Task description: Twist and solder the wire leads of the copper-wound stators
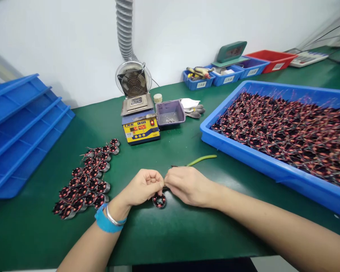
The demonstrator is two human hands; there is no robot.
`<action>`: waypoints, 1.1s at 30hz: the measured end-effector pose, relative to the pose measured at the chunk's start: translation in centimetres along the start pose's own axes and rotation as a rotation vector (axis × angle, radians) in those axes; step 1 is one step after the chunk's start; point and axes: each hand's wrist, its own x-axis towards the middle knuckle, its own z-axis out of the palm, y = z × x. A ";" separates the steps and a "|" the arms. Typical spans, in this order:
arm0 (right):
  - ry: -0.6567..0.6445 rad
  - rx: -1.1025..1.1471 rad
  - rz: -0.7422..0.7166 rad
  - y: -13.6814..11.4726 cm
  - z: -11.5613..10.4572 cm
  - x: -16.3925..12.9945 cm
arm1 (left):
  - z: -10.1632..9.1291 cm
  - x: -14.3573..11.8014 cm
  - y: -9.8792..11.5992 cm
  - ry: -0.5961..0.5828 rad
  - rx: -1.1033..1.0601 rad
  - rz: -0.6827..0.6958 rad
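Observation:
A small ring-shaped stator (159, 201) with copper-red coils and a black core lies on the green table between my hands. My left hand (144, 187) is closed in a pinch just above it, thumb and forefinger on its thin lead wires. From the other side my right hand (189, 186) is also pinched shut at the wires, its fingertips almost touching the left ones. The wire ends are mostly hidden by the fingers. Behind my right hand lies a tool with a green handle (202, 159); its other end is largely covered.
Several similar stators (85, 181) stand grouped at left, beside stacked blue trays (22, 132). A solder pot (141, 128) with a fume duct (124, 30), a purple tray (170, 113) and gloves (195, 110) are behind. A big blue bin (243, 145) full of stators fills the right.

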 end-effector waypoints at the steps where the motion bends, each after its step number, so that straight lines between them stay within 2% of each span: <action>1: 0.024 0.155 0.143 -0.2 0.0 0.1 | 0.1 0.0 0.1 -0.003 -0.001 -0.002; 3: 0.101 0.425 0.428 -0.4 -0.3 0.3 | 0.2 0.0 0.1 0.016 -0.024 0.005; 5: 0.164 0.531 0.584 -0.5 -0.8 0.4 | 0.4 0.2 -0.1 0.073 -0.077 0.030; 8: 0.111 0.373 0.524 -0.8 -0.6 0.5 | 0.6 0.7 -0.7 0.220 -0.181 0.101; 11: 0.083 0.117 0.398 -1.2 1.2 0.5 | 0.7 1.2 -1.1 0.342 -0.246 0.182; 13: 0.080 0.056 0.360 -1.3 2.5 0.6 | 0.6 1.4 -1.1 0.418 -0.269 0.257; 16: 0.035 0.119 0.360 -1.3 3.1 0.6 | -0.2 1.2 -0.8 0.619 -0.339 0.411; 18: 0.001 0.203 0.395 -1.4 2.8 0.6 | -0.9 1.0 -0.5 0.765 -0.403 0.488; 20: -0.023 0.356 0.461 -1.6 2.0 0.7 | -1.5 0.9 -0.2 0.847 -0.449 0.514; 24: 0.001 0.715 0.650 -1.6 0.0 1.8 | -1.4 1.0 -0.3 0.807 -0.447 0.451; 26: 0.063 0.761 0.701 -1.0 -1.5 3.2 | -0.9 1.3 -0.6 0.743 -0.414 0.397; 29: 0.198 0.659 0.697 0.8 -4.5 7.0 | -0.2 1.7 -1.4 0.644 -0.318 0.336; 33: 0.413 0.320 0.703 3.4 -8.4 14.9 | 0.0 1.8 -2.3 0.560 -0.077 0.292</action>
